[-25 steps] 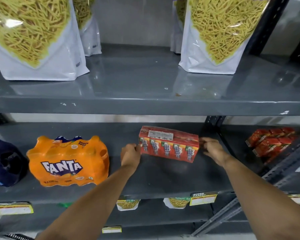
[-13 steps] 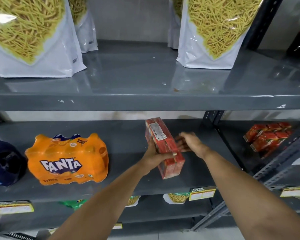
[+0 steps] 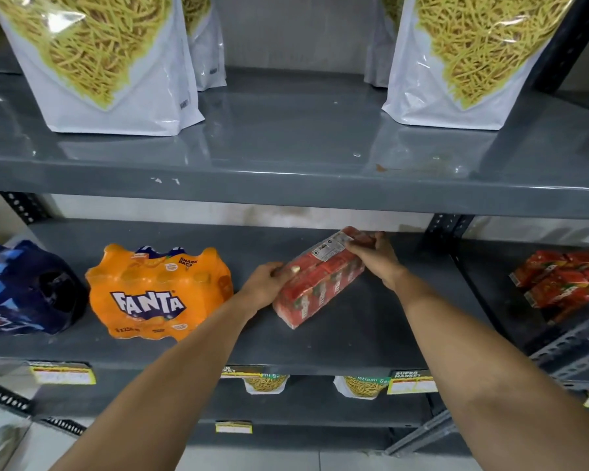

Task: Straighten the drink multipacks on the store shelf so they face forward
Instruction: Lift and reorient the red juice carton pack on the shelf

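Gripping a red shrink-wrapped juice-carton multipack [image 3: 320,283] with both hands on the grey metal middle shelf [image 3: 371,328].

Head view: the left hand [image 3: 266,287] clasps the pack's near-left end, the right hand [image 3: 376,258] closes over its far-right end beside a white label; the pack lies diagonally, seemingly resting on the shelf. An orange plastic-wrapped Fanta bottle pack [image 3: 157,294] sits left, facing forward, a dark blue pack [image 3: 24,290] beyond it.
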### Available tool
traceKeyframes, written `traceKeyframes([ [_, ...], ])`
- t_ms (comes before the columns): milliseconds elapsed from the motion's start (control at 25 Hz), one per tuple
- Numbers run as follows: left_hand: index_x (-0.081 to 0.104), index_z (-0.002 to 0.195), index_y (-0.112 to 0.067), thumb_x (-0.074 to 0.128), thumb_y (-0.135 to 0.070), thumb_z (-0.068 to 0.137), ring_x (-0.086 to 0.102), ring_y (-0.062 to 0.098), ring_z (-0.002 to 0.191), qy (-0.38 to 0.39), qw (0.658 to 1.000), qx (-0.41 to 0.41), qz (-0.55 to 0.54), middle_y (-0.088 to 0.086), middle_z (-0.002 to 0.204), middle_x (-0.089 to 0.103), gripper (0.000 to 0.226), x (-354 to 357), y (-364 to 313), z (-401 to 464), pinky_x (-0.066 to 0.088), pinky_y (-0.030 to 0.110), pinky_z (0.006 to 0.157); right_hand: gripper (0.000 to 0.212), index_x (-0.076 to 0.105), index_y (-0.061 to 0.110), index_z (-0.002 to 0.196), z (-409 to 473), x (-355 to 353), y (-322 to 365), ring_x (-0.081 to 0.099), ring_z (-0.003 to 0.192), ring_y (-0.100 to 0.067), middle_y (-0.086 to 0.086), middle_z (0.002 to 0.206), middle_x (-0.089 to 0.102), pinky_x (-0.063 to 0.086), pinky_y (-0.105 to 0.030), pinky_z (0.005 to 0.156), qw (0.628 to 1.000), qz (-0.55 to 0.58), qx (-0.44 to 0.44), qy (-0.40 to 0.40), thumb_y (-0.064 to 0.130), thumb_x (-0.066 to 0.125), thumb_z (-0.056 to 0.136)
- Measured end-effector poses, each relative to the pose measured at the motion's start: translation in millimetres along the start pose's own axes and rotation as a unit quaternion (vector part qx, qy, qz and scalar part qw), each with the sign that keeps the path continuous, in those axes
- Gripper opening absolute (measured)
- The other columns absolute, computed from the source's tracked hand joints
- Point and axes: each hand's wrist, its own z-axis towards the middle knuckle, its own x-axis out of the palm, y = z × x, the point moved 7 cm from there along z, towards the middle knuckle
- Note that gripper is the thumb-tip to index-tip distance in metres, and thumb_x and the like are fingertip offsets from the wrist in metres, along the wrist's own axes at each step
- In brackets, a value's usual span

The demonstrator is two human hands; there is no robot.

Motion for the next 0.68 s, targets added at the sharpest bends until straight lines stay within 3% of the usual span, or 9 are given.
traceKeyframes([
  [80, 0.069, 0.097, -0.016, 0.058, -0.051, 0.089, 0.070, 0.008, 0.074, -0.037, 0.999, -0.030, 0.021, -0.005, 0.082, 0.074, 0.037, -9, -1, 1, 0.052, 0.024, 0.071, 0.072, 0.044, 0.013, 0.121, -10, -8, -4, 0.065, 0.089, -0.011, -0.005, 0.119, 0.065, 0.049, -0.020, 0.074, 0.999, -0.023, 0.005, -0.024, 0.050, 0.081, 0.071],
  [200, 0.067, 0.085, -0.013, 0.061, -0.050, 0.088, 0.071, 0.014, 0.071, -0.071, 0.995, -0.064, 0.025, 0.005, 0.084, 0.076, 0.037, -18, -4, 5, 0.049, 0.027, 0.064, 0.077, 0.051, 0.017, 0.130, -26, -15, -8, 0.064, 0.105, -0.019, -0.003, 0.124, 0.063, 0.049, -0.031, 0.093, 0.995, -0.089, -0.009, -0.031, 0.060, 0.075, 0.071],
  [320, 0.062, 0.107, -0.008, 0.050, -0.049, 0.093, 0.071, 0.021, 0.076, -0.095, 0.992, -0.077, 0.023, 0.010, 0.094, 0.075, 0.045, -10, -5, 1, 0.054, 0.033, 0.069, 0.061, 0.062, 0.027, 0.118, -42, -20, -11, 0.066, 0.104, -0.019, -0.003, 0.119, 0.067, 0.052, -0.035, 0.095, 0.993, -0.111, -0.037, -0.032, 0.067, 0.068, 0.072],
  [400, 0.044, 0.128, -0.012, 0.044, -0.051, 0.095, 0.071, 0.022, 0.080, -0.098, 0.991, -0.087, -0.002, 0.010, 0.102, 0.072, 0.051, 6, 1, -6, 0.055, 0.033, 0.067, 0.060, 0.061, 0.028, 0.116, -54, -26, -17, 0.066, 0.105, -0.022, -0.003, 0.116, 0.066, 0.051, -0.042, 0.096, 0.987, -0.140, -0.046, -0.056, 0.071, 0.062, 0.074],
  [480, 0.043, 0.127, -0.013, 0.047, -0.057, 0.092, 0.072, 0.024, 0.083, -0.093, 0.988, -0.115, -0.051, 0.010, 0.103, 0.072, 0.056, 20, 7, -13, 0.057, 0.035, 0.072, 0.062, 0.059, 0.029, 0.117, -66, -34, -28, 0.063, 0.108, -0.025, -0.004, 0.117, 0.063, 0.048, -0.050, 0.099, 0.981, -0.174, -0.038, -0.080, 0.075, 0.056, 0.075],
  [560, 0.059, 0.114, -0.010, 0.048, -0.061, 0.089, 0.072, 0.023, 0.082, -0.061, 0.990, -0.118, -0.046, 0.009, 0.098, 0.074, 0.058, 37, 3, -16, 0.055, 0.033, 0.073, 0.065, 0.058, 0.030, 0.120, -78, -52, -41, 0.063, 0.110, -0.026, -0.003, 0.119, 0.061, 0.047, -0.053, 0.100, 0.981, -0.171, -0.023, -0.093, 0.076, 0.055, 0.074],
  [680, 0.066, 0.111, -0.018, 0.046, -0.065, 0.088, 0.070, 0.019, 0.086, 0.034, 0.996, -0.078, -0.011, 0.005, 0.101, 0.075, 0.056, 71, -11, -20, 0.049, 0.030, 0.075, 0.062, 0.059, 0.029, 0.120, -93, -85, -55, 0.067, 0.105, -0.023, -0.002, 0.116, 0.066, 0.052, -0.045, 0.095, 0.988, -0.124, -0.011, -0.094, 0.071, 0.062, 0.075],
])
